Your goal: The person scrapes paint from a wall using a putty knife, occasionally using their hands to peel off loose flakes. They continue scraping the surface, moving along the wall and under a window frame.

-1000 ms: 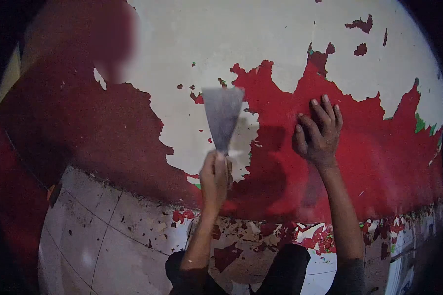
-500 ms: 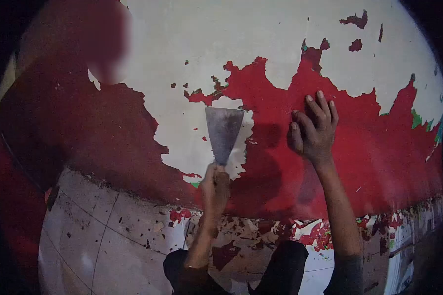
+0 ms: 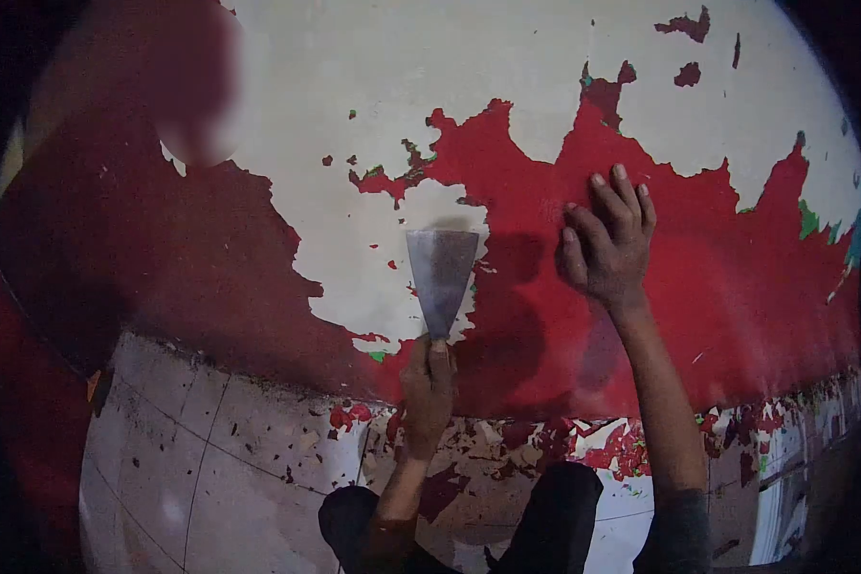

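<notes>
My left hand (image 3: 428, 394) is wrapped round the handle of a paint scraper (image 3: 441, 275), its wide metal blade pointing up. The blade overlaps a pale bare patch where red paint has come off, close to the ragged edge of the red. To the right, my right hand (image 3: 610, 244) rests against the red paint (image 3: 536, 215) of the wall, fingers bent a little and apart, holding nothing. Above both hands the wall (image 3: 373, 67) is pale, with small leftover spots of red and green.
Paint flakes (image 3: 625, 450) in red and pale colours lie along the foot of the wall. Tiled floor (image 3: 201, 450) stretches to the left, specked with debris. My knees (image 3: 560, 507) show at the bottom. A large dark red shadowed area covers the left side.
The scraper and my left hand have moved down and slightly right, leaving the blade lower on the pale patch. My right hand stays at the same place on the red paint.
</notes>
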`<state>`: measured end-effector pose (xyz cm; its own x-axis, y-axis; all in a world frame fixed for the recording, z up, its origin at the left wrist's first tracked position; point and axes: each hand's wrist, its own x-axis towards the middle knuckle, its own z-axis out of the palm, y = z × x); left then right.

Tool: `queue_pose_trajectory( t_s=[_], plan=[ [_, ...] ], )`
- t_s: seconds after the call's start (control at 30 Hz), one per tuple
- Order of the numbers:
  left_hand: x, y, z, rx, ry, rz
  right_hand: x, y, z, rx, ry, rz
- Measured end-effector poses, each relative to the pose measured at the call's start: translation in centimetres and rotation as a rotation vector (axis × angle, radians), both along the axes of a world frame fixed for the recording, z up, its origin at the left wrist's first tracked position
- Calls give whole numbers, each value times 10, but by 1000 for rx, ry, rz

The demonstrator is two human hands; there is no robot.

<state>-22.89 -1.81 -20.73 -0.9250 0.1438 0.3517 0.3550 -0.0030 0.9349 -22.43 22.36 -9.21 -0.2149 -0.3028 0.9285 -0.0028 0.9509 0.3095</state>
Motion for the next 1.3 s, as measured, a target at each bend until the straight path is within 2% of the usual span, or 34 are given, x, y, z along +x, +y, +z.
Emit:
queue_pose_trajectory(
  t_s=[0.17, 0.23, 0.3, 0.4, 0.53, 0.63, 0.73, 0.77, 0.87, 0.97, 1.07, 1.13, 1.2, 1.23, 1.27, 1.3],
  plan=[
    [-10, 4, 31, 47, -4, -7, 1, -2, 2, 0, -8, -1],
    [1, 7, -2, 36, -24, 4, -2, -1, 0, 5, -3, 10],
    [5, 13, 0, 54, -117, 20, 0, 2, 0, 12, 6, 6],
    [-9, 9, 28, -21, -6, 12, -2, 2, 0, 18, 7, 13],
    [8, 13, -2, 76, -183, 1, -1, 1, 0, 9, 4, 18],
    [-13, 15, 9, 61, 15, 16, -2, 2, 1, 11, 4, 18],
    [3, 7, 34, 140, -94, -74, -2, 1, -2, -1, -1, 19],
    [12, 8, 20, 32, -127, 8, -2, 2, -1, 0, 5, 19],
    [0, 13, -5, -50, 87, 85, -2, 3, -2, 4, 0, 2],
    [-10, 12, 53, 182, -19, -81, -1, 1, 0, -5, -3, 9],
    [3, 13, 5, 85, -54, -6, 0, 1, 0, 6, -6, 6],
    [-7, 17, -8, 47, -39, 21, -1, 2, -1, 8, 9, 11],
    [-9, 18, 15, 96, -55, 0, -2, 3, 0, 16, 3, 10],
    [-10, 16, 61, 154, -71, -40, -1, 2, 0, 15, -4, 2],
    [-9, 14, 86, 211, -87, -80, 0, 1, 0, 12, -12, -5],
    [-8, 13, 84, 229, -102, -88, 1, 1, -1, 13, -19, -1]
  ],
)
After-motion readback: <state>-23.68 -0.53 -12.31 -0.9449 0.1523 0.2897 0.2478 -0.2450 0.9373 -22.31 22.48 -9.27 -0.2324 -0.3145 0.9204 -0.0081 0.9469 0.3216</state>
